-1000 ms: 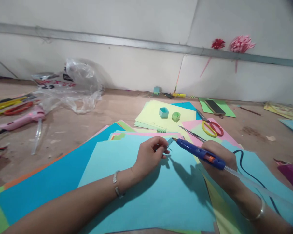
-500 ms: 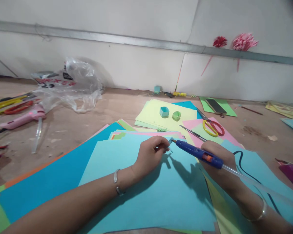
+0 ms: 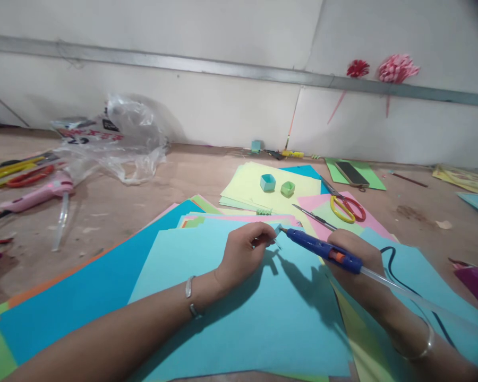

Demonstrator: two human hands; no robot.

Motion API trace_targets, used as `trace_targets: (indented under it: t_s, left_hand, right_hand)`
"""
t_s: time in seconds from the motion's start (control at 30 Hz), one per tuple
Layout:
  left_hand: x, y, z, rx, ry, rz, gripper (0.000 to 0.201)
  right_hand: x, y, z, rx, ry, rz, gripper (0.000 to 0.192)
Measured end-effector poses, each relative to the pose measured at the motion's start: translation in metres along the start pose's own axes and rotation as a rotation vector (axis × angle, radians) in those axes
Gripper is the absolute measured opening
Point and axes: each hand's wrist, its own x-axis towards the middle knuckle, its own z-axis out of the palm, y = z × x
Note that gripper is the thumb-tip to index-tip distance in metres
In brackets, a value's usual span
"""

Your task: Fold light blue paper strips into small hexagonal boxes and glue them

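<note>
My left hand (image 3: pixel 250 249) pinches a small piece of blue paper (image 3: pixel 278 230) between thumb and fingertips, over a light blue sheet (image 3: pixel 223 329). Most of that piece is hidden by the fingers. Closed round a dark blue glue gun (image 3: pixel 322 249) is my right hand (image 3: pixel 356 262); a clear glue stick (image 3: pixel 398 289) runs out of the gun's back end. The metal tip points left and meets, or nearly meets, the blue paper piece. On pale yellow sheets beyond stand a small blue paper box (image 3: pixel 267 183) and a small green paper box (image 3: pixel 288 189).
Scissors (image 3: pixel 347 208) and a pen (image 3: pixel 314 216) lie beyond my right hand. A phone (image 3: pixel 351 173) rests on green paper near the wall. At left are a pink glue gun (image 3: pixel 40 195) and a plastic bag (image 3: pixel 119 138). Paper flowers (image 3: pixel 397 69) hang on the wall rail.
Almost nothing differs. Both hands, the glue gun and the paper piece keep nearly the same place, with only a tiny shift of the view.
</note>
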Motion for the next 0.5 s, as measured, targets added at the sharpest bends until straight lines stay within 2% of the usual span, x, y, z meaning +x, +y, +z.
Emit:
trace_targets:
  t_s: [0.23, 0.5]
  left_hand:
    - [0.0001, 0.0024, -0.0001, -0.009, -0.007, 0.024, 0.023]
    - [-0.0001, 0.0005, 0.0002, -0.01, 0.025, 0.071, 0.024]
  right_hand:
    - [-0.0024, 0.0026, 0.0018, 0.04, -0.02, 0.051, 0.024]
    - [-0.0007, 0.001, 0.0002, -0.012, -0.021, 0.033, 0.027]
